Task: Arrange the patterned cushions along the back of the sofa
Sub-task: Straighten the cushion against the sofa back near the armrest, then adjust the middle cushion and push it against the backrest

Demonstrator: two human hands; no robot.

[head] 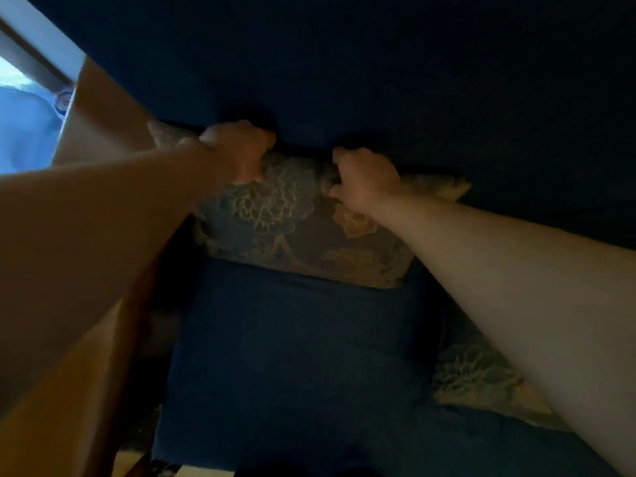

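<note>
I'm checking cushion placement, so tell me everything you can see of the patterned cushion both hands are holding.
The patterned cushion looks like woven fabric, dull brown-grey with large blue-green and orange flowers. It stands upright on the dark blue sofa seat, leaning against the backrest. The left hand and right hand both grip its top edge, bunching the fabric.

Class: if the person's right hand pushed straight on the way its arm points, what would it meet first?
Probably the dark blue sofa back, just beyond the patterned cushion that the right hand holds by its top edge; depth is unclear.

Dim, grainy view; daylight enters only from the window [13, 80] at upper left, leaving the sofa [378, 63] nearly black.
</note>
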